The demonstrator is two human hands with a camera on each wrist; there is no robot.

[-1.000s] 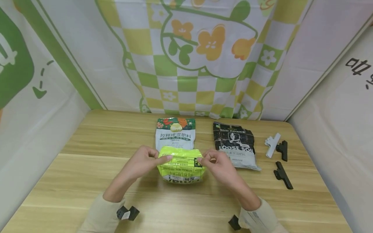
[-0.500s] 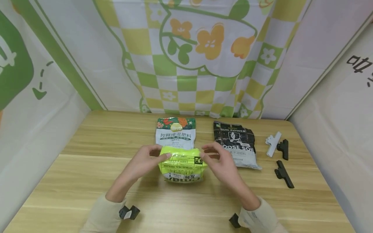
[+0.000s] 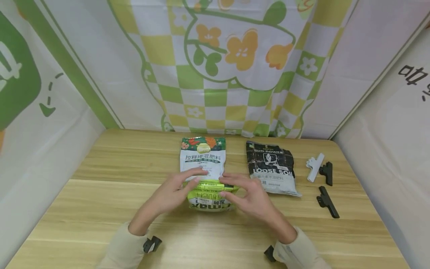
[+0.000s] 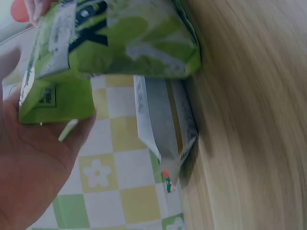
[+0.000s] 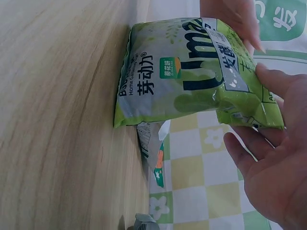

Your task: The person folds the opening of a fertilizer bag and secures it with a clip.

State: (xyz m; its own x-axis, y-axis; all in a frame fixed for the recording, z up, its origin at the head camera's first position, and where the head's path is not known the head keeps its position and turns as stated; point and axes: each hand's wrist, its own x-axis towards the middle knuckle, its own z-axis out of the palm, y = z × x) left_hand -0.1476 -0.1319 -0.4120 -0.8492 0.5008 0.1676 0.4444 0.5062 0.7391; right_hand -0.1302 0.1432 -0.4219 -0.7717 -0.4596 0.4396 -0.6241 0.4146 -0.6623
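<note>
Badge (image 5: 170, 68) on bag (image 5: 194, 79), right wrist only

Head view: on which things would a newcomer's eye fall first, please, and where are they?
Probably first on the bright green bag, standing near the middle of the table between the left grip and the right grip. Next may come the checked curtain with large orange flowers, hanging behind the table. After that, the black-and-grey bag stands out, farther back and to the right.
</note>
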